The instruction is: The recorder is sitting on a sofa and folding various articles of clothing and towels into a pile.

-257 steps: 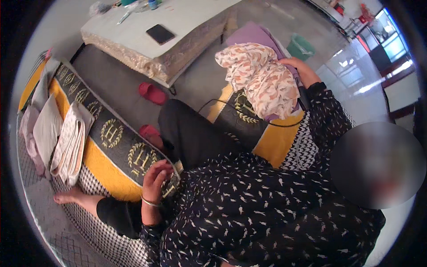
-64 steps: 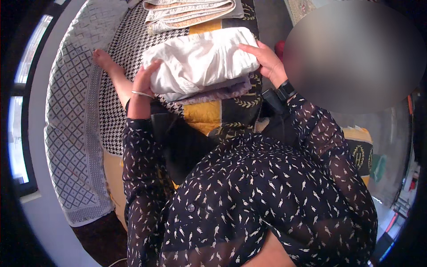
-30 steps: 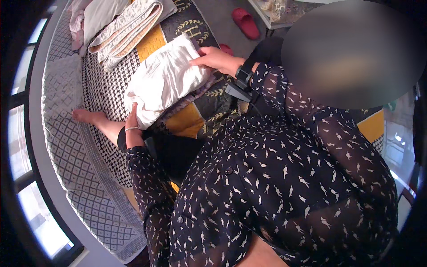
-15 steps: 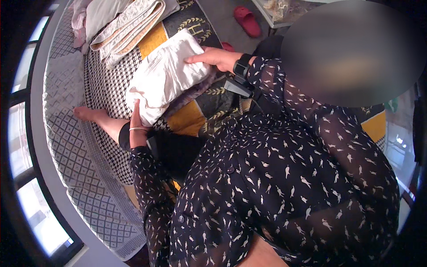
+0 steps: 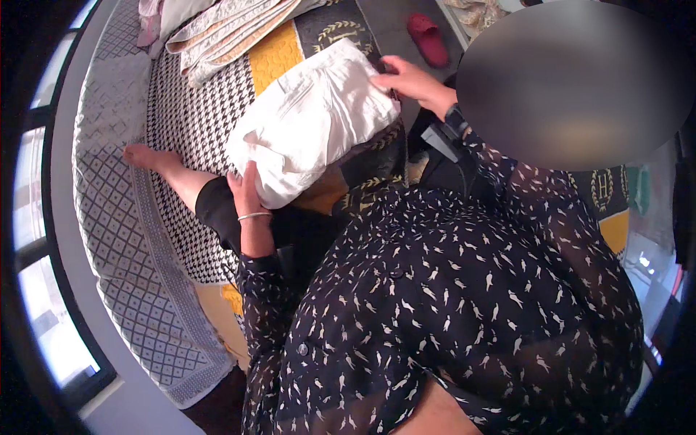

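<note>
A folded white cloth, smooth and creased, lies slantwise in front of me above the bed. My left hand, with a bangle on the wrist, grips its near left end; the thumb is on top and the other fingers are partly hidden. At the far right corner, my right hand pinches the cloth's edge between thumb and fingers. A dark strap circles that wrist. Under the cloth's lower edge, a darker fabric shows in part.
The bed has a patchwork cover in yellow, black and houndstooth. Folded quilts lie at the far left. My bare foot rests near a patterned white bed edging. A red clog is on the floor beyond.
The white cloth and both hands have shifted to the right in view. My right hand has moved out to the cloth's far corner, and the cloth looks spread a little wider.
</note>
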A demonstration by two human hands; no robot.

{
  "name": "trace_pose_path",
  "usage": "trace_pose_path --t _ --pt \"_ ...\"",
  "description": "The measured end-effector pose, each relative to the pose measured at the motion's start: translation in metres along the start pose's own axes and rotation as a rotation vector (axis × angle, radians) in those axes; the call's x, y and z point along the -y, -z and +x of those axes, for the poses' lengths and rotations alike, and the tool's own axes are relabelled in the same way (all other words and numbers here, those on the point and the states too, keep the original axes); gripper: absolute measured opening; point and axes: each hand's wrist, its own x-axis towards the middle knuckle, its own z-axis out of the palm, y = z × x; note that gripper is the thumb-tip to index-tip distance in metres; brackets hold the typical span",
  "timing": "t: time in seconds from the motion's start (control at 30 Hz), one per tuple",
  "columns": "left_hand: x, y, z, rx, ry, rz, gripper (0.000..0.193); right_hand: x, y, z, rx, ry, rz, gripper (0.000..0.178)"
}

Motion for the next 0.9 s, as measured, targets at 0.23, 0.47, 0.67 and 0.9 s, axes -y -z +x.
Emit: trace_pose_path --t 0.23,0.47,0.67,0.9 --pt "-0.015 0.016 -0.017 -0.068 -0.348 0.097 0.081 0.024 0.015 -0.03 -0.018 0.238 -0.062 0.049" --pt "0.0 0.032 -0.015 -0.002 -0.231 0.312 0.065 0.041 -0.013 -0.065 0.213 0.79 -0.606 0.041" --pt "-0.011 0.023 0.01 -0.019 -0.415 0.36 0.024 0.051 -0.038 -0.048 0.216 0.833 -0.73 0.05" --pt "-0.006 0.018 0.024 -0.042 -0.387 0.345 0.03 0.026 -0.04 -0.024 0.13 0.8 -0.62 0.059"
